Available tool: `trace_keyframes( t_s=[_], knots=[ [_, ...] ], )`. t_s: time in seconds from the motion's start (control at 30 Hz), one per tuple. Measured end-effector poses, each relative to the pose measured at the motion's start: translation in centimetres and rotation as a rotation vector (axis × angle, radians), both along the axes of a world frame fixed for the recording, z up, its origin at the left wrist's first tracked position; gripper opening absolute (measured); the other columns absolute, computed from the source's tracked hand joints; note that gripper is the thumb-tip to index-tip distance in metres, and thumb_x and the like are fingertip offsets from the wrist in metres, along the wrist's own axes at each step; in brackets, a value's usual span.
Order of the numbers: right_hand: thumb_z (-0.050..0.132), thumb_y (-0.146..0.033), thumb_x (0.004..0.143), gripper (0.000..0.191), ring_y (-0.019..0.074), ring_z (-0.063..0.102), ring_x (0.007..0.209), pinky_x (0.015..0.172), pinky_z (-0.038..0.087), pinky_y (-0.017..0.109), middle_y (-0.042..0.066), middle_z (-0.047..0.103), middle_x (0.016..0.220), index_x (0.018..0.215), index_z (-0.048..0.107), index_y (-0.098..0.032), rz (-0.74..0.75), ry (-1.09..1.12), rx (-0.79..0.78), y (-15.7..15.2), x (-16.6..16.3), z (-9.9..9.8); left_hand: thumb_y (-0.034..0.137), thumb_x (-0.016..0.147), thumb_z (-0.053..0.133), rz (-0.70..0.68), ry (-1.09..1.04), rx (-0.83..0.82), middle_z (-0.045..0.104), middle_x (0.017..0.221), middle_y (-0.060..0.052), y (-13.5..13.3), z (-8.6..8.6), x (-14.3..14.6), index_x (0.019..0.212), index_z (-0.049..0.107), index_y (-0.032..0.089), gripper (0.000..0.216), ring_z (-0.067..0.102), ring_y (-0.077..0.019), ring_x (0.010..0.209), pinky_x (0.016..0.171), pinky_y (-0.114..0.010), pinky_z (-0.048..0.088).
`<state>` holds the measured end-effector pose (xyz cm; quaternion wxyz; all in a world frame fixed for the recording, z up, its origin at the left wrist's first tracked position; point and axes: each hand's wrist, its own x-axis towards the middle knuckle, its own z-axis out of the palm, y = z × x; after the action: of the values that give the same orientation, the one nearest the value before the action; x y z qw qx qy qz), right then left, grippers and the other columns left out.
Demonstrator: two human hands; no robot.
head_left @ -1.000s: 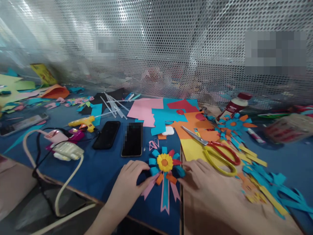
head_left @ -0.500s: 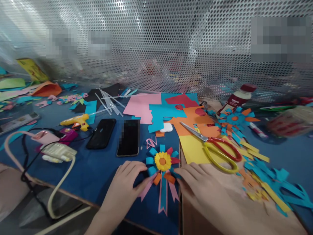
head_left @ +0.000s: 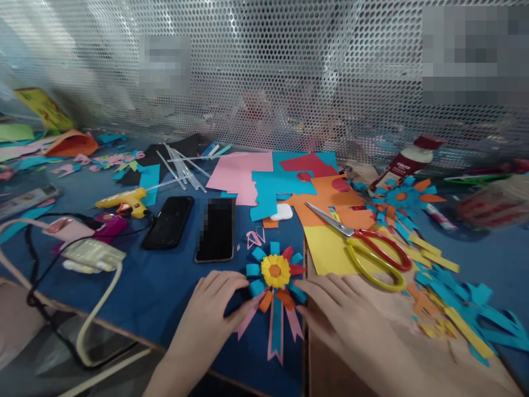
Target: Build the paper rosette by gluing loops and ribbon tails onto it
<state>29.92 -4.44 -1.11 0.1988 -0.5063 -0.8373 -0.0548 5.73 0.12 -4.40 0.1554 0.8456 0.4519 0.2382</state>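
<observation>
A paper rosette (head_left: 275, 271) with a yellow centre, blue, red and orange loops and pink-and-blue ribbon tails lies flat on the blue table (head_left: 165, 286) near its front edge. My left hand (head_left: 215, 311) rests on the table with its fingertips touching the rosette's left side. My right hand (head_left: 347, 320) lies on the other side, fingertips pressing the rosette's right lower loops. The fingers of both hands are stretched out and hold nothing.
Yellow-and-red scissors (head_left: 363, 251) lie on yellow paper right of the rosette. Two black phones (head_left: 215, 229), a yellow glue gun (head_left: 124, 201), glue sticks, coloured paper sheets (head_left: 248, 179), a glue bottle (head_left: 405, 162), another blue paper flower (head_left: 403, 198) and cut scraps cover the table. A perforated metal screen stands behind.
Both hands stay at the rosette's sides with only slight finger shifts. The view has drifted a little, so everything sits slightly higher and to the left.
</observation>
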Motion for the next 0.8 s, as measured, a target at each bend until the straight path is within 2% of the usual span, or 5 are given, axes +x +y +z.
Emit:
trace_keyframes(
  t_s=[0.13, 0.3, 0.53, 0.67, 0.8],
  knots=[
    [0.045, -0.027, 0.092, 0.021, 0.0223, 0.06, 0.081, 0.067, 0.048, 0.036, 0.006, 0.067, 0.095, 0.107, 0.058, -0.019, -0.04, 0.074, -0.07, 0.3, 0.6, 0.3, 0.039, 0.088, 0.057, 0.002, -0.013, 0.001, 0.065, 0.102, -0.002, 0.0, 0.1, 0.0, 0.098, 0.058, 0.023, 0.019, 0.057, -0.0208, 0.096, 0.084, -0.038, 0.044],
    [0.045, -0.024, 0.093, 0.02, 0.0218, 0.054, 0.089, 0.076, 0.046, 0.038, 0.007, 0.062, 0.097, 0.104, 0.062, -0.02, 0.038, 0.045, -0.14, 2.7, 2.1, -0.3, 0.039, 0.087, 0.058, 0.013, -0.024, -0.007, 0.065, 0.103, -0.003, 0.0, 0.1, -0.2, 0.1, 0.059, 0.024, 0.02, 0.058, -0.0214, 0.098, 0.085, -0.038, 0.045],
    [0.047, -0.023, 0.093, 0.019, 0.0204, 0.049, 0.081, 0.067, 0.034, 0.033, 0.005, 0.059, 0.084, 0.1, 0.064, -0.019, 0.12, -0.181, 0.077, 4.2, 2.9, -1.9, 0.036, 0.086, 0.059, 0.012, -0.037, -0.033, 0.065, 0.105, -0.003, 0.0, 0.0, -0.2, 0.1, 0.059, 0.025, 0.017, 0.058, -0.0215, 0.099, 0.085, -0.038, 0.047],
    [0.039, -0.012, 0.091, 0.026, 0.0213, 0.047, 0.076, 0.065, 0.031, 0.034, 0.006, 0.057, 0.08, 0.1, 0.063, -0.014, 0.225, -0.356, 0.15, 4.0, 2.7, -1.3, 0.034, 0.086, 0.059, 0.006, -0.044, -0.049, 0.064, 0.105, -0.002, 0.1, 0.0, -0.3, 0.099, 0.059, 0.025, 0.015, 0.058, -0.0212, 0.098, 0.084, -0.038, 0.047],
    [0.037, -0.007, 0.087, 0.029, 0.0214, 0.046, 0.074, 0.065, 0.031, 0.034, 0.007, 0.058, 0.081, 0.095, 0.064, -0.013, 0.276, -0.394, 0.163, 4.0, 2.5, -0.7, 0.034, 0.087, 0.059, -0.015, -0.05, -0.041, 0.065, 0.103, -0.002, 0.2, 0.0, -0.3, 0.099, 0.058, 0.025, 0.015, 0.057, -0.0209, 0.099, 0.085, -0.038, 0.047]
  ],
)
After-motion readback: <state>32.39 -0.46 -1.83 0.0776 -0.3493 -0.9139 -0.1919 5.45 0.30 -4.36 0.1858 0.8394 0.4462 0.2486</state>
